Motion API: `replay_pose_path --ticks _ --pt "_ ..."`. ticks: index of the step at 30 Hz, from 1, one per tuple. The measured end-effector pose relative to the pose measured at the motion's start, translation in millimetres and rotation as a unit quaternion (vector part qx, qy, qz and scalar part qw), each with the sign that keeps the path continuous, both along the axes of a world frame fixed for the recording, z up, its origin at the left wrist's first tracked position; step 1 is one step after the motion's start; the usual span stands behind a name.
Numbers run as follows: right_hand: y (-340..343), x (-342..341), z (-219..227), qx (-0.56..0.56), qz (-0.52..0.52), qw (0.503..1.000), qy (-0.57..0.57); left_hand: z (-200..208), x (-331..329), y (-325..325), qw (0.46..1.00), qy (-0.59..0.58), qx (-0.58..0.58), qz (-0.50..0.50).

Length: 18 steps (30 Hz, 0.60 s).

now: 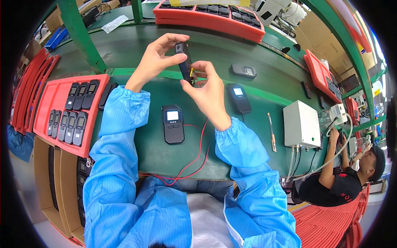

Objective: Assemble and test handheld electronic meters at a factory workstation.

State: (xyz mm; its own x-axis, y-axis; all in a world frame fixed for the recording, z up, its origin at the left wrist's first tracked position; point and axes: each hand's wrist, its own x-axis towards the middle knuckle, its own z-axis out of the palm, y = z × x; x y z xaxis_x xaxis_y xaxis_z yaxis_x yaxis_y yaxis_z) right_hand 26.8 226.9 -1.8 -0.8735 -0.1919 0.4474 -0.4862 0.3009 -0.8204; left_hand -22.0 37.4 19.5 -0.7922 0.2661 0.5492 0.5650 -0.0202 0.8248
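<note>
Raised over the green bench, a black handheld device [186, 72] is turned edge-on, so its screen is out of sight. My left hand [154, 60] grips its upper end between thumb and fingers. At its lower end my right hand [209, 89] pinches near a small yellow part; whether the fingers also hold a wire is hard to see. Red wires [202, 136] run from there down to the bench's front edge. Below my hands lies a similar device [173, 131] with a lit screen. Right of my right hand rests another lit device [240, 101], with a dark-screened one [244, 71] beyond.
At left a red tray [47, 101] holds several devices, above cardboard boxes [62, 182]. Stacked red trays [198, 18] stand at the far side. A pen [271, 132] and a white box [302, 124] with cables are right. Beyond them a co-worker [335, 184] handles something dark.
</note>
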Motion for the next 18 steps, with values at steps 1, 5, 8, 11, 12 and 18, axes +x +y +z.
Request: replay_pose_path --ticks 1,5,8,11,12,18 --pt "0 2 4 0.000 -0.017 1.000 0.004 0 1 2 1.000 0.003 0.003 0.003" --pt "-2 2 -1 -0.002 -0.057 0.998 0.005 2 14 25 0.999 -0.030 0.021 0.031" --pt "-1 2 -3 -0.009 -0.075 0.997 0.002 2 20 40 0.998 -0.005 0.009 0.067" --pt "-1 2 -4 -0.024 -0.079 0.997 -0.003 -1 22 45 0.995 0.003 0.008 0.098" --pt "-1 1 -7 -0.024 -0.079 0.997 -0.004 -2 21 46 0.994 -0.004 0.014 0.107" --pt "-1 -5 -20 -0.010 -0.088 0.995 -0.035 -9 18 47 0.988 -0.047 -0.034 0.140"
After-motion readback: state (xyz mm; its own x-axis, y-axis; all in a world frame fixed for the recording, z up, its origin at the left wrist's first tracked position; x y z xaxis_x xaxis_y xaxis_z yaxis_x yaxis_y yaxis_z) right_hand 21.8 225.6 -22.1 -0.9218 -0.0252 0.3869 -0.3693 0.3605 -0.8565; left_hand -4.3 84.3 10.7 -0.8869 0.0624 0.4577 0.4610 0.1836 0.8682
